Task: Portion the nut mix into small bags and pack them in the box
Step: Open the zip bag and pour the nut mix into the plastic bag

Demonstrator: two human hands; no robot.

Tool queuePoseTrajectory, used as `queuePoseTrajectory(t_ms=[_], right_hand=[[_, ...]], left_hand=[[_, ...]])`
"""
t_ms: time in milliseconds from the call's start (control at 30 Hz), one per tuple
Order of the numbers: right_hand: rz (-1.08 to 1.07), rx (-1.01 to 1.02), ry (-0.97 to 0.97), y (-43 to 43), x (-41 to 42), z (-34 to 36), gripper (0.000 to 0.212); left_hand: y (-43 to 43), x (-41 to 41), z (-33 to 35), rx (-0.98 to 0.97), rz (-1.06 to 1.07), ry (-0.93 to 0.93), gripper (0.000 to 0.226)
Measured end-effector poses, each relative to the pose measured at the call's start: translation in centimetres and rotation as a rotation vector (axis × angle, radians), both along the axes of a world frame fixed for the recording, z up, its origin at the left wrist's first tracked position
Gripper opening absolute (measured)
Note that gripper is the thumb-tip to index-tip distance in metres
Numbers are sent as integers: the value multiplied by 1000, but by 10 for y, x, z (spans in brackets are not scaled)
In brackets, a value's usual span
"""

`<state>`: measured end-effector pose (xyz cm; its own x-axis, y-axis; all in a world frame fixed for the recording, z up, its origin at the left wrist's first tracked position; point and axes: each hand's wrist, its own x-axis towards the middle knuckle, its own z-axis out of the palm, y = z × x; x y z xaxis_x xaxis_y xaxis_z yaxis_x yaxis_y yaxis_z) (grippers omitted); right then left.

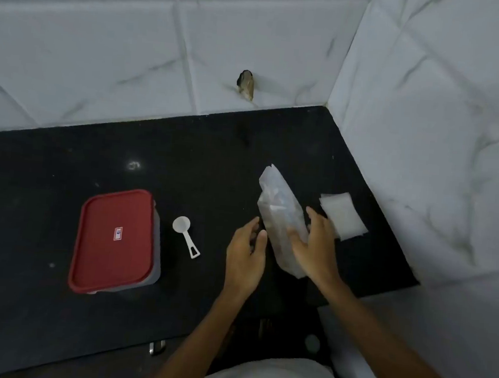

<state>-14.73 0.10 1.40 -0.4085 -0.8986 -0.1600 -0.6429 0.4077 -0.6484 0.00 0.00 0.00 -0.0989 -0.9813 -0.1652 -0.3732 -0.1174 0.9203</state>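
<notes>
Nut bag (pixel 276 209): a clear plastic pouch, tall and narrow, leaning on the black counter (pixel 47 171) right of centre, its open top pointing toward the rear wall (pixel 104 40). Contents show only as a blurred, mottled mass. Right hand (pixel 315 246): laid flat against the pouch's right side, fingers spread and nearly straight, not curled round it. Left hand (pixel 246 249): just beside the pouch's left side, fingers relaxed and holding nothing; whether its fingertips touch the plastic cannot be told. Small bags (pixel 344 216): a flat stack of translucent sleeves on the counter, just right of the right hand, near the side wall. Scoop (pixel 184 234): white, lying bowl-up on the counter left of the left hand, handle toward the near edge. Box (pixel 114 240): a rectangular container with a red lid fitted on, just left of the scoop and apart from it. A chipped hole (pixel 246 84) marks the marbled white tile above the counter's rear edge.
</notes>
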Motion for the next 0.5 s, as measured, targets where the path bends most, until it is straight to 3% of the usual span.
queuePoseTrajectory(t_ms=[133,233,367,500], right_hand=[[-90,195,-291,-13,-16,-6,75],[-67,204,-442,-14,-26,-13,65],[28,312,-458,-14,-30,-16,33],[106,284,-509,-13,-29,-12,27]], left_hand=[[-8,-24,-2,84,-9,72,38],[-6,-37,-7,108,15,73,39],[-1,-44,-11,136,58,66,40],[2,-47,-8,141,84,77,36]])
